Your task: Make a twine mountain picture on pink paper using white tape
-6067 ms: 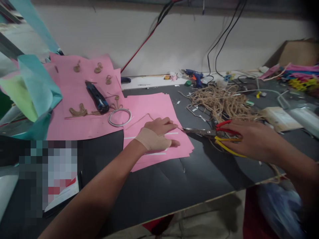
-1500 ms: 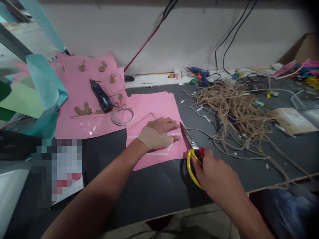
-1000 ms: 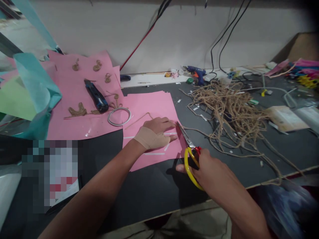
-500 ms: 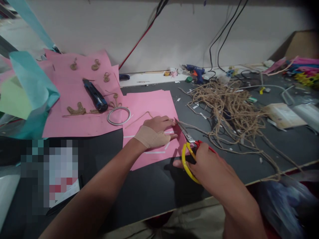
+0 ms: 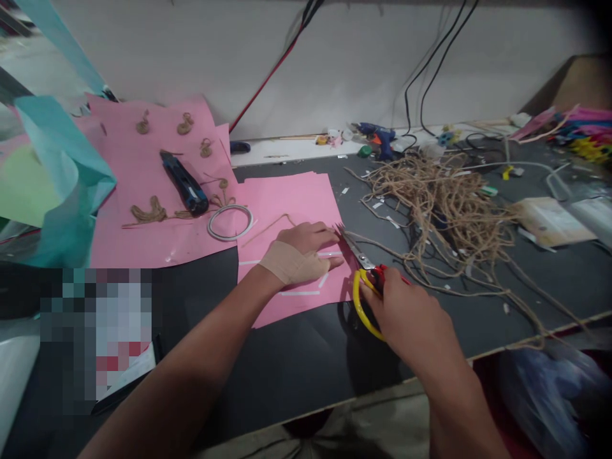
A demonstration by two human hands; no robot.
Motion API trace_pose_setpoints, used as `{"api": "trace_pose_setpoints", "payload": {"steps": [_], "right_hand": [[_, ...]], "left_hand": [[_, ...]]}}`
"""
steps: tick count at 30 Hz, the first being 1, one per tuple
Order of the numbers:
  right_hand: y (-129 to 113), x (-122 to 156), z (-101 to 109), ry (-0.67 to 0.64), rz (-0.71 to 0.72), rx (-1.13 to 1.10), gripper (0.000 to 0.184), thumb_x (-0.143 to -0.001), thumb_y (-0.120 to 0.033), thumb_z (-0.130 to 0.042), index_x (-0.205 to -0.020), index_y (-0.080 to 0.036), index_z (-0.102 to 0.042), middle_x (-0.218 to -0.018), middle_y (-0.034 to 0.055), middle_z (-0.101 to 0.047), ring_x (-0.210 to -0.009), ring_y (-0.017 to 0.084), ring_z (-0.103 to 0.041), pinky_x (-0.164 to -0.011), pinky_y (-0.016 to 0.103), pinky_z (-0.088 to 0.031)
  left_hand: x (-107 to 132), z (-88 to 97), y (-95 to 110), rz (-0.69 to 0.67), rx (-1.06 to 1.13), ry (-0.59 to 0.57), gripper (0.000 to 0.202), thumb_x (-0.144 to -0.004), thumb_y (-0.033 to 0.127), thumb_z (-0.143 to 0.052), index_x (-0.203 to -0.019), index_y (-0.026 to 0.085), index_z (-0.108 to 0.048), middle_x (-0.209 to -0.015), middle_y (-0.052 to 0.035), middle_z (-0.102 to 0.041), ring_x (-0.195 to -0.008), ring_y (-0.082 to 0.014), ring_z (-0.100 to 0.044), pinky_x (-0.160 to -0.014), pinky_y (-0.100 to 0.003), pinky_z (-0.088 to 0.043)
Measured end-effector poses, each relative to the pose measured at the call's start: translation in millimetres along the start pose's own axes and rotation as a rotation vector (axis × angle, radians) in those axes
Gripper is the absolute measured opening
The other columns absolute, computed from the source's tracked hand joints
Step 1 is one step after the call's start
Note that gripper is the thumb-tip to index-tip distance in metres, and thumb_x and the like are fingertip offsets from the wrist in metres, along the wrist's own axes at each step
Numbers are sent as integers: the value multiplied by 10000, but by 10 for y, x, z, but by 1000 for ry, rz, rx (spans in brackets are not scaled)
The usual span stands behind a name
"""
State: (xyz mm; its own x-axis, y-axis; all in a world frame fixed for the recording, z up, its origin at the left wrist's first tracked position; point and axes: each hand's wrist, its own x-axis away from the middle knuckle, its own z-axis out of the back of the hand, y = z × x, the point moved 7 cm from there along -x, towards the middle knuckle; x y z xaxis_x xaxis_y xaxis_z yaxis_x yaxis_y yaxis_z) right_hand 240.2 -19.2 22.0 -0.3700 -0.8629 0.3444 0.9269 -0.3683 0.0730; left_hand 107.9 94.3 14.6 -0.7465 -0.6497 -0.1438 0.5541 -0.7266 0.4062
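Observation:
My left hand (image 5: 306, 255), with a tan wrap around wrist and palm, lies flat on a pink sheet (image 5: 296, 197). Its fingers are stretched out, the thumb apart, over a length of twine (image 5: 268, 229) on that sheet. White tape strips (image 5: 301, 293) mark the paper below the palm. In my right hand (image 5: 411, 312) is a pair of scissors (image 5: 366, 261) with yellow and red handles. Their blade tips point at the left fingertips, by the sheet's right edge, where the twine comes out. Whether the blades touch the twine I cannot tell.
A tangled heap of twine (image 5: 440, 204) spreads to the right. On the left, another pink sheet (image 5: 124, 153) bears small twine coils, a box cutter (image 5: 184, 182) and a tape ring (image 5: 229, 223). Behind are a blue glue gun (image 5: 382, 137) and hanging cables (image 5: 272, 67).
The scissors' handles have come closer together as my right hand closed, its thumb drawing in. My left hand stays on the pink sheet. The view has shifted slightly.

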Motion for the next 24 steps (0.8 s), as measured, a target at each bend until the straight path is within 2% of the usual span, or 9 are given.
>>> {"api": "trace_pose_setpoints", "payload": {"steps": [6, 11, 13, 15, 17, 19, 21, 24], "right_hand": [[67, -27, -54, 14, 9, -10, 354, -1008, -482, -315, -1009, -189, -513, -798, 139, -694, -764, 351, -707, -585, 353, -407], [233, -73, -112, -15, -37, -96, 377, -996, -459, -318, -1021, -147, -529, -836, 174, -700, -785, 342, -709, -611, 357, -428], [330, -106, -108, -23, -68, -101, 396, -975, -474, -347, -1026, -132, -540, -840, 189, -697, -789, 351, -707, -614, 363, -435], [434, -139, -81, -13, -109, -91, 431, -950, -498, -384, -1050, -111, -545, -857, 209, -693, -815, 370, -705, -627, 373, -445], [520, -165, -48, 8, -145, -86, 464, -935, -514, -409, -1078, -93, -542, -872, 222, -690, -833, 382, -701, -641, 382, -450], [565, -182, -25, 37, -147, -89, 464, -932, -512, -427, -1088, -91, -544, -877, 216, -689, -829, 376, -697, -650, 386, -450], [572, -196, -11, 79, -114, -102, 430, -933, -488, -450, -1094, -103, -554, -881, 192, -691, -818, 357, -693, -661, 386, -451], [564, -229, 10, 181, -32, -118, 403, -928, -464, -493, -1114, -116, -572, -986, 184, -684, -866, 340, -680, -692, 386, -460]], "left_hand": [[-1, -4, -7, 8, 23, 6, 404, -889, 507, -595, -1206, 264, -657, -1295, -9, -656, -1159, -231, -604, -989, -392, -501], [9, 12, 8, 15, 42, -12, 382, -899, 486, -589, -1227, 301, -651, -1330, 4, -634, -1188, -226, -589, -1000, -393, -488], [15, 29, 21, 31, 29, -23, 389, -899, 479, -589, -1248, 311, -633, -1328, 5, -634, -1181, -232, -590, -973, -392, -496], [22, 45, 29, 69, -6, -32, 474, -894, 475, -595, -1345, 332, -554, -1321, -5, -634, -1158, -247, -597, -899, -392, -517], [24, 48, 49, 91, -45, -50, 540, -889, 494, -596, -1400, 354, -494, -1320, -13, -627, -1144, -261, -597, -811, -380, -527], [21, 38, 80, 88, -77, -72, 493, -890, 526, -582, -1354, 362, -546, -1318, -12, -617, -1129, -263, -596, -764, -366, -522], [16, 30, 101, 81, -100, -89, 425, -897, 549, -562, -1273, 359, -615, -1321, -10, -605, -1113, -256, -596, -760, -362, -516], [13, 28, 119, 75, -137, -113, 411, -916, 540, -533, -1274, 356, -615, -1324, -16, -593, -1095, -251, -594, -759, -359, -507]]}}
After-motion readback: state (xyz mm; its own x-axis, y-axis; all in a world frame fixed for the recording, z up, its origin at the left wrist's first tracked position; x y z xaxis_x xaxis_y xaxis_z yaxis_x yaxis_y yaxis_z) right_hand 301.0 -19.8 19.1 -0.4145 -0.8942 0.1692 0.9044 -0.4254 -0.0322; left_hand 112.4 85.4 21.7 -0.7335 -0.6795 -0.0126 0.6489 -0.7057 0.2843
